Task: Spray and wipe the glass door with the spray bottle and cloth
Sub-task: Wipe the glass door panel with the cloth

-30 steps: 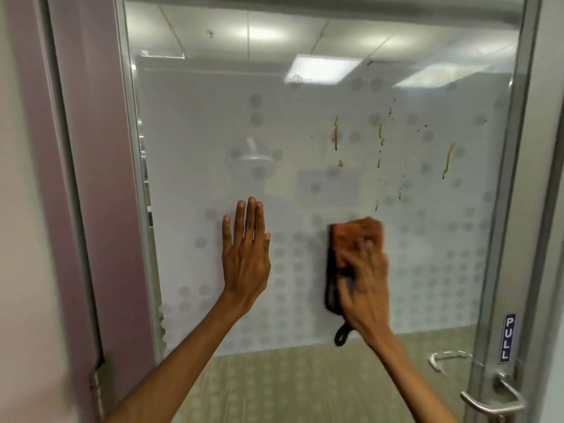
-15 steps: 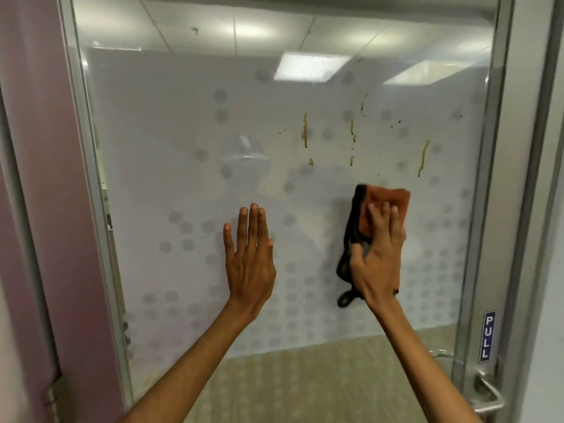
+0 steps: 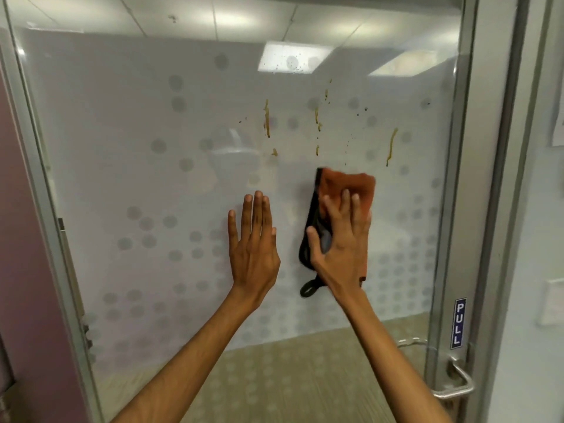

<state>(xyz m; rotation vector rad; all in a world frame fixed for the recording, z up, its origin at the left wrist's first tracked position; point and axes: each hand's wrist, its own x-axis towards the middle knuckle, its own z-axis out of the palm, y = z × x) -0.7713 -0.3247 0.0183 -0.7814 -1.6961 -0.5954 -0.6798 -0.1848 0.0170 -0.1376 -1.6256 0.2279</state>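
The glass door fills the view, frosted with grey dots. Brown drip stains run down its upper middle and right. My right hand presses an orange cloth with a black edge and loop flat against the glass, just below the stains. To its left, my left hand lies flat on the glass with fingers together and holds nothing. No spray bottle is in view.
A metal door frame runs down the right, with a blue PULL label and a lever handle low on it. A mauve wall panel borders the left edge.
My right hand slid the cloth up and to the right across the glass, closer to the stains. The left hand stayed flat on the glass. My view shifted left.
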